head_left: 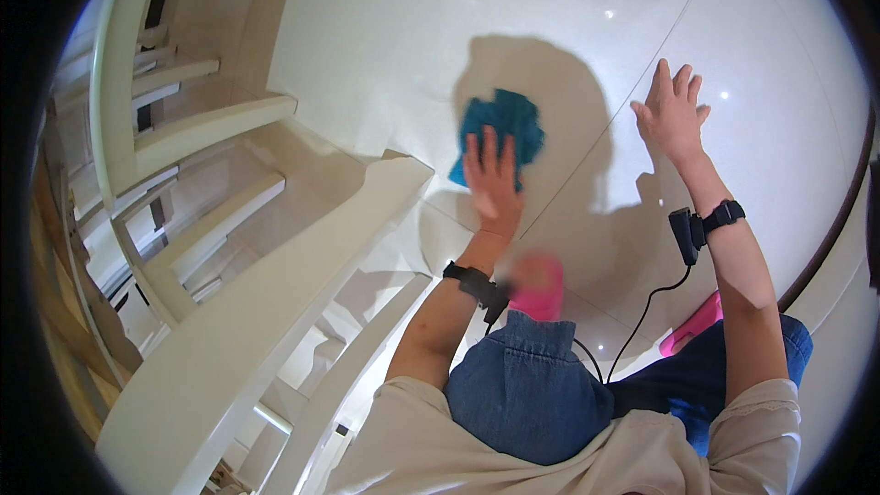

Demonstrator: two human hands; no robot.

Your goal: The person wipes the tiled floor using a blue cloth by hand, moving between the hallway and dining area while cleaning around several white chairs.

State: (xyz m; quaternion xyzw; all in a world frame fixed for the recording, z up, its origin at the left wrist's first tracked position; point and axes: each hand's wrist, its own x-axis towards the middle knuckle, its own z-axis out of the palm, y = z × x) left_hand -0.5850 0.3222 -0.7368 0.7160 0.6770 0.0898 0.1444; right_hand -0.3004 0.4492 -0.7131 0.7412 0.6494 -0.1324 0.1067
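Observation:
My left hand [493, 185] lies on a crumpled teal cloth [507, 120] that is spread on the pale tiled floor [385, 34]. Its fingers stretch over the near side of the cloth, and the thumb is hard to make out. To the right, my right hand [670, 113] is held over or on the same floor with fingers spread and nothing in it. Whether its palm touches the tile cannot be told. Each wrist wears a black strap with a small device, such as the one on the right wrist [687, 234].
A white framework with rails and crossbars [275, 302] runs along my left side, close to my left arm. Black cables [650, 302] hang from the wrist devices. Pink slippers [540, 295] are on my feet. A dark curved edge [835, 234] borders the floor at right.

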